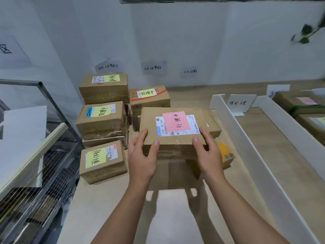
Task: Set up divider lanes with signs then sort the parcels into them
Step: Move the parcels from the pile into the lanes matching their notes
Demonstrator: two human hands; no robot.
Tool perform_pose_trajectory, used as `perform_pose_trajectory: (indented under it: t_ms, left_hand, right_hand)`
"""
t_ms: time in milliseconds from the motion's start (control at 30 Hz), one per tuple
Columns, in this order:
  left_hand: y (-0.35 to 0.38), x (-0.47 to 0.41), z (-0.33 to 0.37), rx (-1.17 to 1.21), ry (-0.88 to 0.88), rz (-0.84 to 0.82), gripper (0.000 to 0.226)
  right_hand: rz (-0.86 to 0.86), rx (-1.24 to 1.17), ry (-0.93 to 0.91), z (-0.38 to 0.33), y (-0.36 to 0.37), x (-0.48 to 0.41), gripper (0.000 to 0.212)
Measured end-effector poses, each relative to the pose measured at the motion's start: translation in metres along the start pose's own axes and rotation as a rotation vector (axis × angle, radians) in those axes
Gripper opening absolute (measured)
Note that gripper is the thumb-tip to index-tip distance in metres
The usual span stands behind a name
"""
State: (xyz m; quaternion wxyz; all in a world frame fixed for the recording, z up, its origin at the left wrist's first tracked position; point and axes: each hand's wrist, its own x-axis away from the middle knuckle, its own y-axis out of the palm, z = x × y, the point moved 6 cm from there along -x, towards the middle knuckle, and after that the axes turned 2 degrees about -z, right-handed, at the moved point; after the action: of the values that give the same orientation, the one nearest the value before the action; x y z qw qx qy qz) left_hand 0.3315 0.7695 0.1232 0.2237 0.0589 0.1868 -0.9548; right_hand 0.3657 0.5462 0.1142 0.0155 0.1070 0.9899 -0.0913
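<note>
The parcel with the pink note [176, 122] is grasped at its near edge by both hands. The left hand [141, 155] is closed on the near left corner and the right hand [208, 154] on the near right corner, with the thumbs laid on top. The parcel is over the middle of the desk [109, 208], above a lower parcel [226, 155]; whether it rests on it cannot be told. Parcels with yellow notes [102, 120] are grouped near the left edge. A white divider [246, 143] and a sign [240, 103] are seen at the right.
</note>
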Motion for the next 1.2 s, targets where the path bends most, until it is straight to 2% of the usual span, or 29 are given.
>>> perform_pose_trajectory:
  t_ms: [300,567,733,967,1200]
  left_hand:
    - [0.1,0.112,0.083,0.123,0.115,-0.169,0.052]
    - [0.235,0.248,0.169,0.241,0.186,-0.411,0.045]
    - [0.313,0.323,0.206,0.271,0.221,-0.536,0.049]
    - [0.4,0.378,0.234,0.277,0.197,-0.647,0.052]
    - [0.482,0.362,0.251,0.266,0.186,-0.61,0.051]
  right_hand:
    - [0.184,-0.003,-0.091,-0.001,-0.185,0.066,0.039]
    - [0.414,0.021,-0.051,0.019,-0.391,0.134,0.039]
    - [0.539,0.035,-0.008,0.041,-0.498,0.175,0.042]
    - [0.624,0.031,0.024,0.065,-0.593,0.188,0.037]
    - [0.58,0.114,0.051,0.078,-0.65,0.114,0.035]
